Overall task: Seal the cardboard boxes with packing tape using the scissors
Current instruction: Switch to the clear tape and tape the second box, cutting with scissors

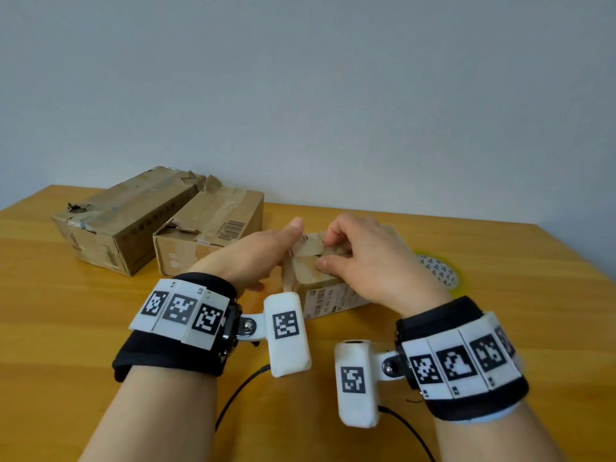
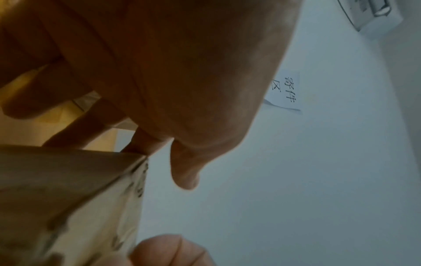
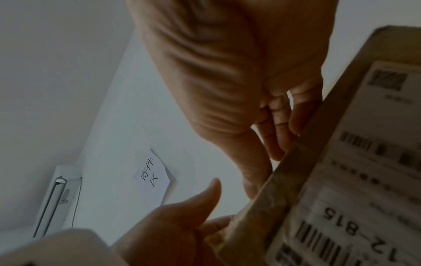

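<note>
A small cardboard box (image 1: 313, 271) with a white barcode label stands at the table's middle; its crumpled top flaps are folded in. My left hand (image 1: 266, 251) lies against the box's left side with fairly straight fingers (image 2: 79, 126), thumb raised beside the top edge. My right hand (image 1: 360, 258) curls over the top, fingers and thumb pinching the flaps together. The labelled side of the box (image 3: 364, 162) fills the right wrist view. A yellow-rimmed tape roll (image 1: 440, 271) lies flat to the right, half hidden by my right hand. No scissors are in view.
Two larger worn cardboard boxes (image 1: 123, 221) (image 1: 206, 231) lie side by side at the back left of the wooden table (image 1: 100, 328). A pale wall stands behind the table's far edge. Black cables (image 1: 240, 395) trail from the wrist cameras near the front.
</note>
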